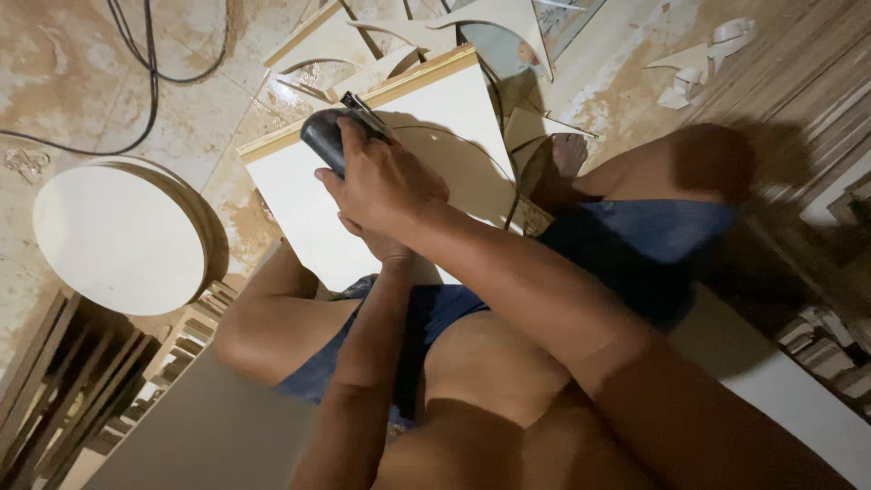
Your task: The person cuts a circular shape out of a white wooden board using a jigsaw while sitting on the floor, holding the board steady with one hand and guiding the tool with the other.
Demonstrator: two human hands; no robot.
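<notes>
My right hand (386, 181) is closed over the top of a dark hand-held power tool (325, 136), probably a small grinder. The tool's nose rests on a white square tile (435, 109) with a thin curved line drawn across it. My left hand (374, 243) sits just beneath the right one with its fingers curled, mostly hidden, so what it grips cannot be made out. The tile lies on the floor between my bent legs, and one of my feet (567, 154) is at its right edge.
A stack of round white tile discs (118, 238) lies to the left. Curved tile offcuts (399, 41) are piled beyond the tile, with smaller shards (703, 63) at the upper right. A black cable (150, 73) loops over the stained floor. Stacked strips (63, 381) fill the lower left.
</notes>
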